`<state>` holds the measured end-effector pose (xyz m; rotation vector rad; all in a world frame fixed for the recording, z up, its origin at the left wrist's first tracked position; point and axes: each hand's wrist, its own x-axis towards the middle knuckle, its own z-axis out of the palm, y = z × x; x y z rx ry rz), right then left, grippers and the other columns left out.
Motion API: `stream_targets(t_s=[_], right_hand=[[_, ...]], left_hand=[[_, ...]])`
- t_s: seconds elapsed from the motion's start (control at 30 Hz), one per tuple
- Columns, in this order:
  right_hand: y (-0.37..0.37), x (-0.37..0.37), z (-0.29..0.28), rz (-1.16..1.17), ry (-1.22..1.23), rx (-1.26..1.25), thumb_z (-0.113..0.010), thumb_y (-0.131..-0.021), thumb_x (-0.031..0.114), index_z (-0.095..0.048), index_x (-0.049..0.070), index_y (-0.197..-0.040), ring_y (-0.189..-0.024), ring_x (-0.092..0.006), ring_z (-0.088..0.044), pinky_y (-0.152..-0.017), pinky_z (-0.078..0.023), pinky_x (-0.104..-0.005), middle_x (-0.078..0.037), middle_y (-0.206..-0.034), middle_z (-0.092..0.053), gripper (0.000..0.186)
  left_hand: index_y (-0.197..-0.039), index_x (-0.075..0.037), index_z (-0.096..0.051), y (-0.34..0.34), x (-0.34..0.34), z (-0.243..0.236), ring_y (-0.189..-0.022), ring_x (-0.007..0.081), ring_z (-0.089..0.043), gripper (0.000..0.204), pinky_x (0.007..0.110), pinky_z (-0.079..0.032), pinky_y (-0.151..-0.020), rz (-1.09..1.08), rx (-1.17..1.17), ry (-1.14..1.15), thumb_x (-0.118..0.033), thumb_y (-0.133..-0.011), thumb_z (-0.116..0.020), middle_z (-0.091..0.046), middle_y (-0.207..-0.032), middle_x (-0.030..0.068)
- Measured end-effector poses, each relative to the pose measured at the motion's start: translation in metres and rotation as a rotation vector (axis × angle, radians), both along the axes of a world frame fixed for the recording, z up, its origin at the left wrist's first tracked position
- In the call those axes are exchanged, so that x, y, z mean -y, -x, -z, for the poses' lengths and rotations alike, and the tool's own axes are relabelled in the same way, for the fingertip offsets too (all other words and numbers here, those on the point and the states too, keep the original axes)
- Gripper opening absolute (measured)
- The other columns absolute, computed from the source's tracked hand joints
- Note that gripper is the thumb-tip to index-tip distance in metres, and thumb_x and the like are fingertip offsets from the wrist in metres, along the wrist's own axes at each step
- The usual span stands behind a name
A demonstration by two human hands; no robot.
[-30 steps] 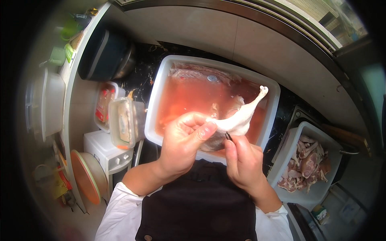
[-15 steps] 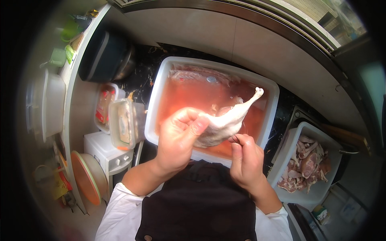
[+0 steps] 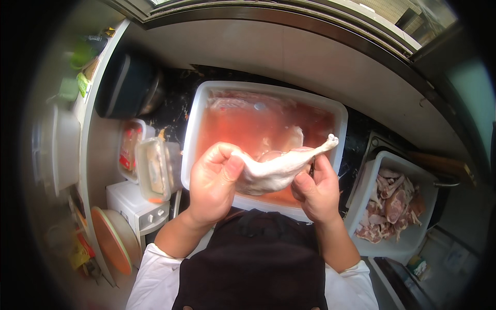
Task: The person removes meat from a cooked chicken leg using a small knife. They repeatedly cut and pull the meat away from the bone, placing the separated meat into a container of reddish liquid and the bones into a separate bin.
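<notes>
A pale raw poultry leg (image 3: 281, 173), skin on, is held up over the near side of a white tub (image 3: 189, 129) of reddish water. My left hand (image 3: 213, 178) pinches its wide end between thumb and fingers. On the other side my right hand (image 3: 319, 188) grips the leg from below, close to where it narrows to the bony knob at upper right. My right fingers are partly hidden behind the meat, and whether they hold anything else cannot be seen. Other pieces of meat (image 3: 294, 138) lie in the water behind the leg.
To the right, a second white tub (image 3: 356, 206) holds a heap of raw leg pieces (image 3: 395, 201). Plastic boxes (image 3: 164, 170) with food stand at left, above a small white appliance (image 3: 129, 204). A shelf panel (image 3: 85, 155) borders the left; a wall (image 3: 258, 46) rises behind.
My right hand has moved up from below the leg to grip it; the thin dark tool at its fingertips no longer shows. The leg is lower and lies flatter. The view has shifted slightly.
</notes>
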<state>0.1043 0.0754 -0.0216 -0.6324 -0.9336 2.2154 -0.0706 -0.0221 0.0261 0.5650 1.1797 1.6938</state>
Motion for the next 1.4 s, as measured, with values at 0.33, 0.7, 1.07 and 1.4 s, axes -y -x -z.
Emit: stream_targets(t_s=[0.33,0.7,1.07,1.4], right_hand=[[-0.018,0.007,-0.008,-0.002,-0.389,0.526,-0.070,-0.094,0.006,-0.063,-0.002,-0.090,-0.058,-0.0034,-0.045,-0.051,-0.033,-0.0212,0.004,-0.068,-0.056,0.011],[0.014,-0.045,-0.061,-0.222,-1.081,0.235,-0.075,-0.077,-0.008,-0.068,-0.002,-0.103,-0.077,-0.0229,-0.063,-0.067,-0.051,-0.0311,-0.012,-0.092,-0.066,0.028],[0.020,-0.044,-0.059,-0.450,-0.533,0.219,-0.062,-0.094,0.010,-0.063,-0.002,-0.097,-0.075,-0.0067,-0.048,-0.067,-0.041,-0.0234,0.000,-0.083,-0.058,0.013],[0.018,-0.043,-0.059,-0.468,-0.325,0.193,-0.062,-0.096,0.013,-0.061,0.000,-0.096,-0.066,-0.0021,-0.045,-0.057,-0.035,-0.0196,0.003,-0.078,-0.056,0.013]], left_hand=[[-0.102,0.002,-0.057,0.002,-0.002,-0.008,-0.085,0.0162,-0.057,0.015,0.029,-0.046,-0.080,0.000,-0.304,-0.010,-0.013,-0.103,-0.057,-0.064,-0.094,0.0124],[-0.099,0.003,-0.062,0.016,-0.006,-0.019,-0.081,0.0140,-0.061,0.008,0.027,-0.050,-0.073,0.186,-0.664,-0.100,-0.002,-0.100,-0.057,-0.066,-0.092,0.0093],[-0.104,0.004,-0.065,0.018,0.000,-0.035,-0.084,0.0123,-0.061,0.013,0.026,-0.049,-0.076,0.157,-0.586,0.118,-0.007,-0.102,-0.057,-0.067,-0.094,0.0078],[-0.106,0.003,-0.065,0.020,-0.004,-0.038,-0.086,0.0091,-0.060,0.013,0.024,-0.049,-0.078,0.224,-0.378,0.109,-0.008,-0.099,-0.062,-0.066,-0.096,0.0050]])
